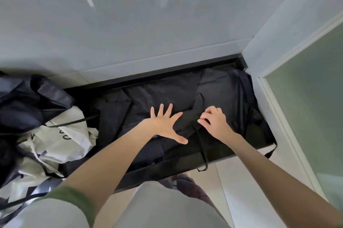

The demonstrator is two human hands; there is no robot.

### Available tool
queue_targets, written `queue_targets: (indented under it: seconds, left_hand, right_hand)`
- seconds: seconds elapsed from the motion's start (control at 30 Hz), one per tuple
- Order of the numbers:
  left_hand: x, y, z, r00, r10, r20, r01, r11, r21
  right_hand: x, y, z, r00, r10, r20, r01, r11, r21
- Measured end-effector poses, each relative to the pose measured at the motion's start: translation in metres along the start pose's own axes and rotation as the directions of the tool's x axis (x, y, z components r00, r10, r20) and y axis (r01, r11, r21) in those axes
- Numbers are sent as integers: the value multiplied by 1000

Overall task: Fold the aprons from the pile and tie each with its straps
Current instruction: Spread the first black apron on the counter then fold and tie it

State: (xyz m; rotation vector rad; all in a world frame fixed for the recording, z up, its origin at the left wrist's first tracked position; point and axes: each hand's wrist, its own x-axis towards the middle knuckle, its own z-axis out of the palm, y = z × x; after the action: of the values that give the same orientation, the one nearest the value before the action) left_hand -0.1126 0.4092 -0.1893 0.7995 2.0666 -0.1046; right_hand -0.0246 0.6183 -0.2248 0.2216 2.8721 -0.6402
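A view from above, looking down a person's own arms. A pale grey wall fills the upper half. Below it, pushed into a corner, stands a black desk.

A black apron lies spread across almost the whole desk top, creased and partly doubled over on itself. To the left, a loose pile of aprons, some black and some cream, slumps over the desk's end with straps trailing out of it.

The left hand lies flat on the middle of the black apron, fingers straight and fanned wide, pressing the cloth down. Just beside it, the right hand has its fingers curled, thumb and forefinger pinching the apron where a strap begins. Whether the pinch takes the cloth or the strap itself cannot be told. The thin black strap runs towards the person and hangs in a loop over the desk's front edge.

The cloth looks thin, light and limp, so it will probably crumple and slide rather than hold a crease by itself. A flat palm to pin each fold seems wise, with the other hand taking a hem or corner. The straps are best taken near their roots, since loose ends may tangle.
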Motion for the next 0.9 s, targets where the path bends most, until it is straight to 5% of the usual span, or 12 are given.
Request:
queue_targets:
  seconds: [0.17, 0.3, 0.43, 0.57, 0.63, 0.7, 0.8, 0.83, 0.9]
  left_hand:
    - [2, 7, 12, 978, 32, -206, 24, 963, 267]
    - [2, 3, 10, 933, 24, -360, 33, 988, 150]
    - [7, -5, 6, 830, 0, -558, 25, 999, 37]
    - [16, -16, 13, 880, -15, -475, 55, 996, 71]
    - [20, -21, 20, 927, -6, -374, 52, 992, 114]
    - [22, -22, 23, 938, -3, -347, 47, 992, 119]
    - [21, -19, 22, 935, -18, -354, 60, 992, 108]
    - [21, -18, 22, 935, -27, -353, 67, 992, 103]
    - [20, -13, 22, 937, -42, -346, 76, 994, 83]
  right_hand:
    - [10, -15, -4, 980, 155, 125, -139, 982, -127]
    - [6, -32, -12, 929, 241, 280, -299, 935, 189]
    - [5, -52, -18, 867, 297, 399, -431, 850, 303]
    - [14, -63, -35, 794, 397, 459, -584, 706, 400]
    - [26, -66, -50, 776, 431, 461, -630, 577, 520]
    - [37, -61, -66, 702, 528, 478, -682, 303, 666]
    - [43, -42, -77, 694, 599, 399, -317, -243, 917]
    - [45, -34, -76, 700, 617, 361, -222, -292, 930]
    - [47, -23, -69, 719, 646, 257, -250, -104, 963]
